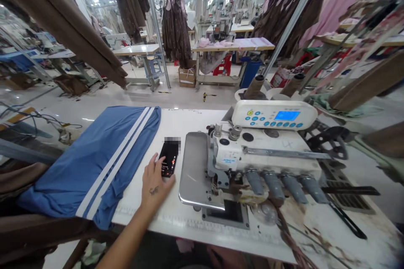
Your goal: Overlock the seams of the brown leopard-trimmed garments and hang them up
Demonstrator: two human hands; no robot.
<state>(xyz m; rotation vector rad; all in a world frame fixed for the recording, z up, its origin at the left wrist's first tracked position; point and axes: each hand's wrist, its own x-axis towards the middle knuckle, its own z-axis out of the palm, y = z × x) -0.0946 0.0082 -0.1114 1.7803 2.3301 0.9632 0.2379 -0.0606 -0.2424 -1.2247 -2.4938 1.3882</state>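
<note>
My left hand [155, 185] rests over the lower part of a black phone [169, 157] that lies face up on the white sewing table [170, 124]. Its fingers are spread, with a fingertip on the lit screen and the thumb by the lower edge. Left of the hand lies blue fabric [116, 151] with two white stripes. To the right of the phone stands a white sewing machine [230, 155] with a metal plate [194, 168]. My right hand does not show.
A control panel [274, 115] with a blue display tops the machine. Thread cones [254, 86] stand behind it. Black scissors-like handles [350, 191] lie at the right. Brown garments [176, 25] hang beyond the table, and a brown cloth [72, 21] hangs at upper left.
</note>
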